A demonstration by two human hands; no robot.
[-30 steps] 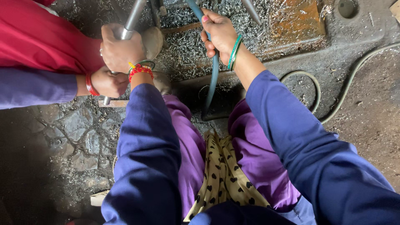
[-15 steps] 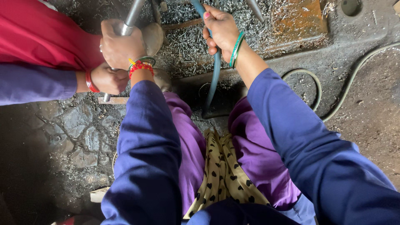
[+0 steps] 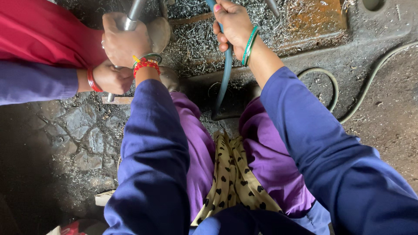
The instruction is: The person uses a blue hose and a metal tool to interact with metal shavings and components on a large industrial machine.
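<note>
My left hand (image 3: 124,41) is closed around a shiny metal lever bar (image 3: 133,15) that runs up out of the top edge. My right hand (image 3: 234,24), with green bangles on the wrist, grips a blue-green hose (image 3: 225,72) that hangs down toward my lap. Beside my left hand, another person's hand (image 3: 111,78) with a red bangle holds a thin metal rod below the lever. A rounded metal knob (image 3: 159,32) sits just right of my left hand.
A machine bed (image 3: 278,26) covered in metal shavings and a rusty plate lies ahead. A pale cable (image 3: 348,98) loops across the dirty floor at right. A person in a red top and blue sleeve (image 3: 35,80) is at left. Cracked stone floor (image 3: 69,135) lies below left.
Both hands have kept their grips on lever and hose. The view has shifted slightly, with my right hand a little higher in the frame.
</note>
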